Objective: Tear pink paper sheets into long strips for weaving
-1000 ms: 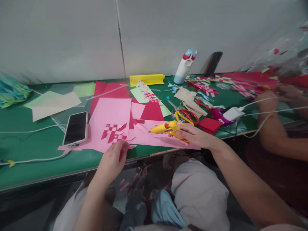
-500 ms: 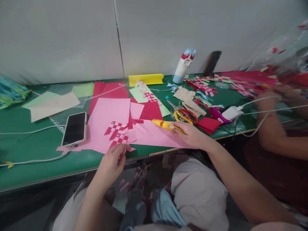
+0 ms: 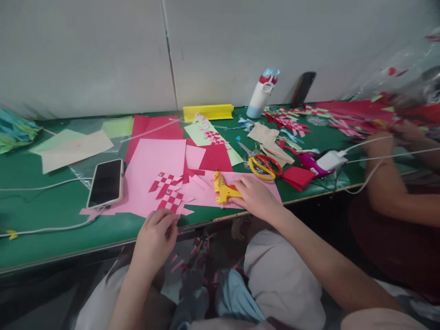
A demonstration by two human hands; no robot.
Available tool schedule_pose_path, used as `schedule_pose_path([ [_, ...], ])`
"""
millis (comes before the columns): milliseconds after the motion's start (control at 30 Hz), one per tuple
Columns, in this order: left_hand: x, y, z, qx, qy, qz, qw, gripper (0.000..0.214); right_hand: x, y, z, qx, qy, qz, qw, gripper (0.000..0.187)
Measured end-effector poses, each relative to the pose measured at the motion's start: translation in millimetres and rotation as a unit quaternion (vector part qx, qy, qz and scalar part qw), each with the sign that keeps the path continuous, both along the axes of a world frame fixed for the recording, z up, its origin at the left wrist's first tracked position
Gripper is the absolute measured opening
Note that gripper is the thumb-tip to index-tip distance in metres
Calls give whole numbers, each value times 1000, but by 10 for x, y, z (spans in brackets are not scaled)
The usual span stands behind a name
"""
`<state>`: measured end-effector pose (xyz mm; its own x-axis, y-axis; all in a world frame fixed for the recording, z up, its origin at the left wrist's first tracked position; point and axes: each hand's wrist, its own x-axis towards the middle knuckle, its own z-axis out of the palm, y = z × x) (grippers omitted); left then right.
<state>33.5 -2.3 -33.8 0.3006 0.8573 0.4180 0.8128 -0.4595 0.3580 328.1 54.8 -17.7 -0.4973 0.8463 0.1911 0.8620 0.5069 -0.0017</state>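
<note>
My right hand [image 3: 256, 196] is closed round the handle of a yellow hot glue gun [image 3: 224, 191], which is over the pink paper [image 3: 266, 185] with its nozzle pointing away from me. At the table's front edge my left hand [image 3: 156, 238] has its fingers curled together. What they hold, if anything, is hidden. Just beyond its fingertips lie two woven pink-and-red paper fish, a nearer one [image 3: 171, 200] and a farther one [image 3: 165, 180]. Both have a small eye and rest on a large pink sheet [image 3: 158, 158].
A phone [image 3: 106, 182] with cables lies left. Scissors [image 3: 264, 166], folded red paper [image 3: 298, 178] and a white charger [image 3: 332, 160] are at right. Behind stand a bottle [image 3: 263, 94] and a yellow folded strip [image 3: 208, 112]. Another person's arm [image 3: 388, 183] reaches in from the right.
My right hand has moved slightly left and the glue gun has turned, its nozzle swinging from leftward to away from me. My left hand has shifted slightly down and left.
</note>
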Motion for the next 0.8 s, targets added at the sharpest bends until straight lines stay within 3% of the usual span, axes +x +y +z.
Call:
schedule_pose_path([
  [133,19,-88,11,-21,-13,-29,999,5,-91,-44,122,8,25,18,999,45],
  [267,6,-84,18,-19,-6,-33,999,7,-385,-116,218,-50,67,119,989,25],
  [500,16,3,-44,20,61,-29,997,25,-876,-153,99,-65,40,181,980,35],
  [667,33,-7,-82,4,82,-20,996,27,-894,-195,95,-68,18,185,980,33],
  [800,25,-11,-72,-4,82,-24,996,28,-802,-238,152,-86,50,227,969,26],
])
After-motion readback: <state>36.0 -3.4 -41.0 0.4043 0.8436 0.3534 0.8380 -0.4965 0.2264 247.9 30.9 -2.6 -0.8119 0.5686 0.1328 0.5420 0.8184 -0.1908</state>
